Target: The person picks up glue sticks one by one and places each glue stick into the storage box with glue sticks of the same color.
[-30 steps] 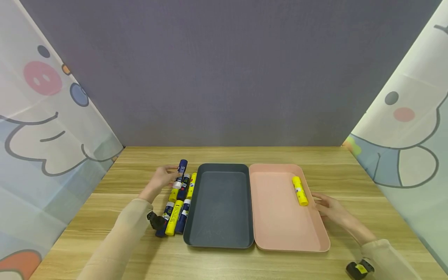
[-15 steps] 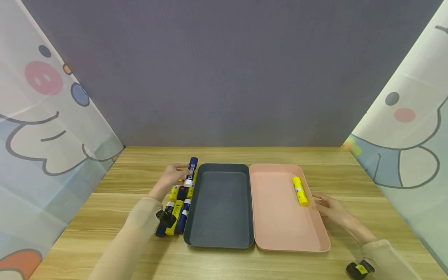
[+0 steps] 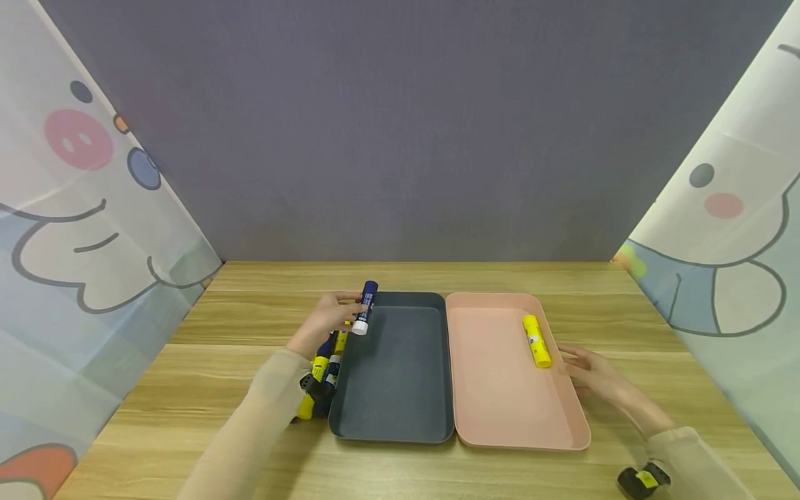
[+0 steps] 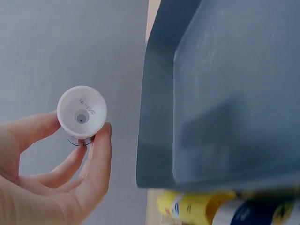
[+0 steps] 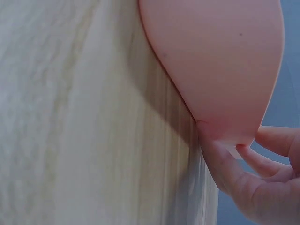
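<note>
My left hand (image 3: 328, 316) pinches a dark blue glue stick (image 3: 366, 305) between thumb and fingers, above the back left corner of the dark grey tray (image 3: 398, 298). The glue stick tilts, its white end toward me; in the left wrist view the round white end (image 4: 82, 111) faces the camera. My right hand (image 3: 594, 375) touches the right outer side of the pink tray (image 3: 487, 410), its fingers loosely bent against the wall (image 5: 211, 84). Inside the pink tray, near its right wall, lies a yellow glue stick (image 3: 536, 342).
Left of the grey tray, several yellow and blue glue sticks lie on the wooden table (image 3: 400, 472), partly hidden by my left arm. One yellow glue stick (image 4: 187, 204) shows below the tray edge in the left wrist view. A grey panel (image 3: 412, 139) stands behind the table.
My left hand has carried the blue glue stick rightward from the group of glue sticks to over the grey tray's edge. My right hand has stayed by the pink tray.
</note>
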`<state>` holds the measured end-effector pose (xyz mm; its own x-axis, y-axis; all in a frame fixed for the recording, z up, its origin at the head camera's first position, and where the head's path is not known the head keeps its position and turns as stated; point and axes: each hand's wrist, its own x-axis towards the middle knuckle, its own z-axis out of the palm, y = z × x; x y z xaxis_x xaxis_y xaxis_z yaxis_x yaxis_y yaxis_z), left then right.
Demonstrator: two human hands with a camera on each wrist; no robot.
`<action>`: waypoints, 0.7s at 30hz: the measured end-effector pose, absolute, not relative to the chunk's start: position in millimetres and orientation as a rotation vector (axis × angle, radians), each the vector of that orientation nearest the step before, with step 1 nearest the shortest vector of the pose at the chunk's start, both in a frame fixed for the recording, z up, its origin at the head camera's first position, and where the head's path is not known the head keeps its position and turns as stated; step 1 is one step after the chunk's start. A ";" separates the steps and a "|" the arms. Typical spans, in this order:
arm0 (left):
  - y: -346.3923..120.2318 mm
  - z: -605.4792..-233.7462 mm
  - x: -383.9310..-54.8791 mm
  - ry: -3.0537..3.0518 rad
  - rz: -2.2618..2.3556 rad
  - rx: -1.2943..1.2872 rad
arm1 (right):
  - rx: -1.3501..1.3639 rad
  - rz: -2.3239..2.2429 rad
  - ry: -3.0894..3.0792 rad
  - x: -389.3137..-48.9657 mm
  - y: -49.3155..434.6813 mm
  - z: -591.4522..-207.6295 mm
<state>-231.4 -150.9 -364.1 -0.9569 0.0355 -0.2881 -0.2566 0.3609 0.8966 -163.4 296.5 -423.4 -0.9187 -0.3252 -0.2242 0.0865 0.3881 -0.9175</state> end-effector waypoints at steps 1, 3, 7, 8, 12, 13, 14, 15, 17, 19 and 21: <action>-148.3 -364.9 -231.9 2.363 1.634 -0.202 | -0.198 -1.546 2.276 -163.3 296.8 -423.3; -143.1 -366.3 -232.6 2.353 1.641 -0.211 | -0.199 -1.548 2.267 -163.3 297.2 -423.3; -133.4 -368.5 -233.9 2.331 1.675 -0.221 | -0.194 -1.550 2.258 -162.9 297.6 -423.2; -131.0 -368.9 -233.9 2.324 1.683 -0.220 | -0.199 -1.550 2.258 -162.8 297.6 -423.0; -122.2 -371.8 -233.8 2.323 1.695 -0.228 | -0.186 -1.546 2.255 -162.3 297.5 -422.0; -120.0 -372.5 -233.9 2.320 1.696 -0.233 | -0.191 -1.542 2.255 -162.3 297.5 -421.9; -118.0 -373.5 -234.0 2.321 1.692 -0.230 | -0.184 -1.544 2.252 -162.3 297.5 -421.7; -115.9 -374.5 -234.3 2.319 1.693 -0.233 | -0.184 -1.541 2.252 -162.5 297.6 -421.9; -111.7 -376.3 -235.2 2.306 1.695 -0.230 | -0.181 -1.542 2.252 -162.7 297.7 -421.8; -107.2 -377.9 -235.9 2.289 1.705 -0.222 | -0.175 -1.548 2.250 -163.1 297.8 -421.7; -102.9 -379.5 -236.5 2.278 1.710 -0.212 | -0.175 -1.554 2.249 -163.4 297.7 -421.6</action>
<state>-236.5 -102.9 -379.5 -0.9489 0.0527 -0.3112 -0.2842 0.2866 0.9149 -163.4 297.7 -421.6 -0.9123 -0.3228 -0.2519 0.1214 0.3744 -0.9193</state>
